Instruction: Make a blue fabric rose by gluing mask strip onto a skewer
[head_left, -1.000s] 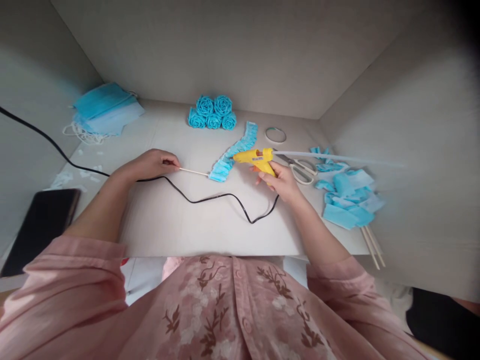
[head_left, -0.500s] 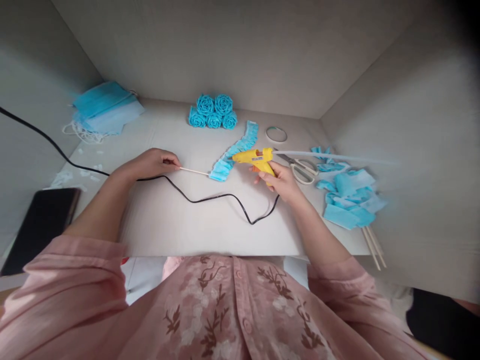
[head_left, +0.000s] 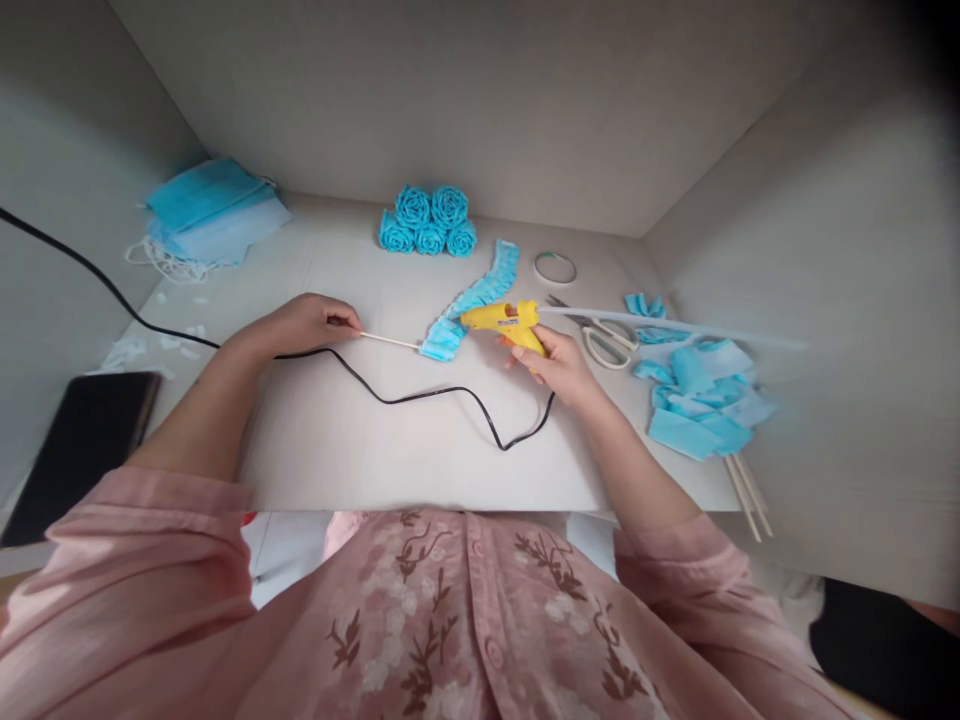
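Observation:
Between the fingertips of my left hand (head_left: 322, 322) is one end of a thin wooden stick (head_left: 390, 341). Its other end meets the lower end of a pleated light-blue strip (head_left: 480, 292), which lies slanting across the table. My right hand (head_left: 556, 362) grips a yellow glue gun (head_left: 506, 320), fingers around the handle. The gun's nozzle points left, at the strip's lower part; whether it touches I cannot tell. A long whitish glue stick (head_left: 660, 323) sticks out of the gun's back. A black cord (head_left: 420, 397) runs from the gun across the table, passing by my left wrist.
Several rolled blue rosettes (head_left: 429, 222) are stacked at the back. Blue face masks (head_left: 214, 212) lie back left, a phone (head_left: 90, 440) front left. To the right are a ring of tape (head_left: 555, 267), scissors (head_left: 606, 342), blue fabric scraps (head_left: 701, 395) and wooden sticks (head_left: 746, 495).
The glue gun in my right hand has shifted slightly left and down along the strip. My left hand stays on the stick.

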